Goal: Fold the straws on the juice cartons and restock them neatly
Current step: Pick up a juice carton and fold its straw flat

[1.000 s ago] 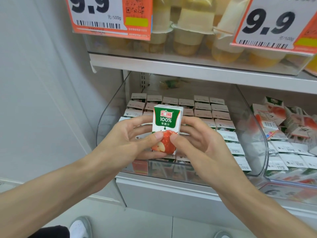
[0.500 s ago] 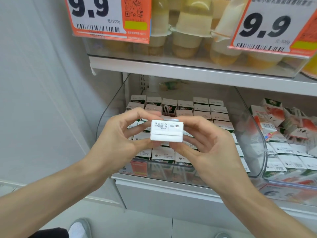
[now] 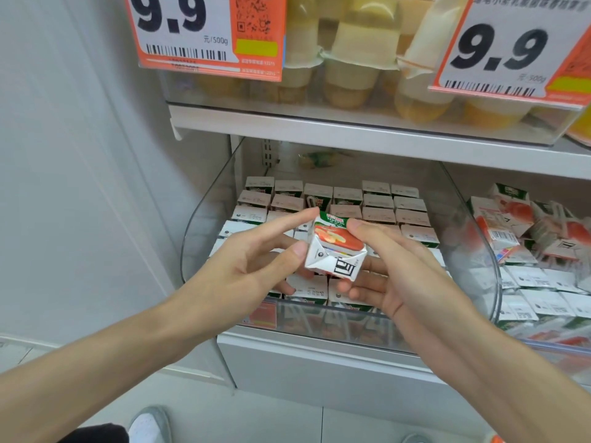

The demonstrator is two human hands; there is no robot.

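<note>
We see the juice carton (image 3: 334, 247) held in the air between both hands, tilted so that its folded white base faces us and its green top points away toward the shelf. The left thumb (image 3: 299, 251) presses on the carton's left edge, while the left index finger (image 3: 305, 215) reaches out almost straight to touch the upper left corner; together they pinch the carton. The remaining fingers of the left hand (image 3: 252, 263) lie under and behind the carton, partly hidden. On the opposite side, the right thumb (image 3: 363, 227) bears on the upper right corner, and the right fingers (image 3: 353, 290) curl beneath the base, so the right hand (image 3: 396, 276) grips the carton from below and from the right. Both forearms enter from the lower corners and converge, palms turned inward toward each other.

Directly beyond the fingertips stands a clear bin (image 3: 192, 247) holding upright stocked cartons (image 3: 379, 203) in neat rows. To the right of the right fingers, a second bin (image 3: 494, 282) holds loose cartons (image 3: 518, 225) lying at mixed angles. Above the fingers, an upper shelf (image 3: 351, 135) carries orange price tags (image 3: 204, 33).
</note>
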